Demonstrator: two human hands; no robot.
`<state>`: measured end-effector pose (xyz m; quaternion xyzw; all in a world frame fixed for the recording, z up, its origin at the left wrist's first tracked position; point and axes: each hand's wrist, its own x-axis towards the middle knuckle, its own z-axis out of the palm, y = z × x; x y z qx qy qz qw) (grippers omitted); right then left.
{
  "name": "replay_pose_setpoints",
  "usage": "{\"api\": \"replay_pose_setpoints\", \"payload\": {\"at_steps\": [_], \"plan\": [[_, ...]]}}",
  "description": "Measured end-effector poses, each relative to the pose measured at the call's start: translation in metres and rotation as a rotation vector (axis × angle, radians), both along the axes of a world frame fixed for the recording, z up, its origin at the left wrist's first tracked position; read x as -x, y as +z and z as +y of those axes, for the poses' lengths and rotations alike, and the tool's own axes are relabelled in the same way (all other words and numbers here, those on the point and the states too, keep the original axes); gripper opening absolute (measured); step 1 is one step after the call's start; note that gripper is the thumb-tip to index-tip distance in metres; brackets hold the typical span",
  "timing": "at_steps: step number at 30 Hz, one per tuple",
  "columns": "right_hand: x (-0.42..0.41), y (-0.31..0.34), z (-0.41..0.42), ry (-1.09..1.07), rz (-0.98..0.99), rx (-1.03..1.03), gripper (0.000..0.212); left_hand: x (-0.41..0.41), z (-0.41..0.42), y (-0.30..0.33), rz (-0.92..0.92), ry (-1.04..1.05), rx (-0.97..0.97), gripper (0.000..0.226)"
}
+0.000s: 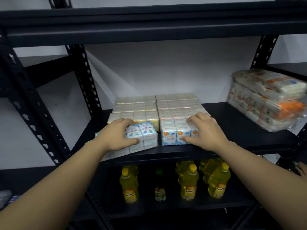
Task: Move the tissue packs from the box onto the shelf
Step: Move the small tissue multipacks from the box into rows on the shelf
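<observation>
**A:** Where's the blue pack (141,136) being put? It's being held at the front lip of the shelf (232,130), left of the orange pack (176,135), and it's looking tilted, with the near edge hanging past the lip.

**B:** Yep, it's being gripped by the left hand (114,135): fingers curled over the far top edge, thumb pressed on the near face. The long axis is lying roughly along the lip, so my guess is it's getting slid straight back against the stacked rows (156,105).

**A:** And the orange pack?

**B:** It's already being rested flat on the shelf. It's being pinched by the right hand (206,130), fingers hooked over the top, thumb flat along the front bottom. The left hand is nearer the blue pack, so that push is likely being left to it. The box isn't being shown.
</observation>
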<state>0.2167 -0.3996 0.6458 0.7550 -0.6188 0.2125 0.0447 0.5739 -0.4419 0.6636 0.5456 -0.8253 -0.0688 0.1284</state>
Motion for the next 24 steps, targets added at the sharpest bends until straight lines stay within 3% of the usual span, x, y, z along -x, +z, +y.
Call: {"api": "replay_pose_setpoints", "payload": {"at_steps": [5, 10, 13, 15, 18, 24], "plan": [[-0.064, 0.005, -0.006, 0.153, -0.036, -0.065, 0.071, -0.02, -0.001, 0.001, -0.06, 0.023, -0.041, 0.097], [-0.108, 0.004, -0.01, 0.211, -0.109, -0.031, 0.062, -0.027, 0.004, 0.003, 0.068, -0.038, -0.002, 0.089], [-0.115, 0.009, -0.007, 0.325, -0.231, -0.095, 0.088, -0.031, 0.008, 0.005, 0.179, -0.056, -0.036, 0.07], [-0.119, 0.012, -0.007, 0.362, -0.131, -0.141, 0.097, -0.033, 0.009, 0.009, 0.183, -0.066, -0.099, 0.053], [-0.124, 0.012, -0.01, 0.351, 0.003, -0.171, 0.086, -0.033, 0.009, 0.013, 0.126, -0.137, -0.142, 0.044], [-0.117, 0.013, -0.006, 0.284, -0.07, -0.172, 0.058, -0.051, 0.015, 0.015, 0.1, -0.202, 0.023, 0.055]]}}
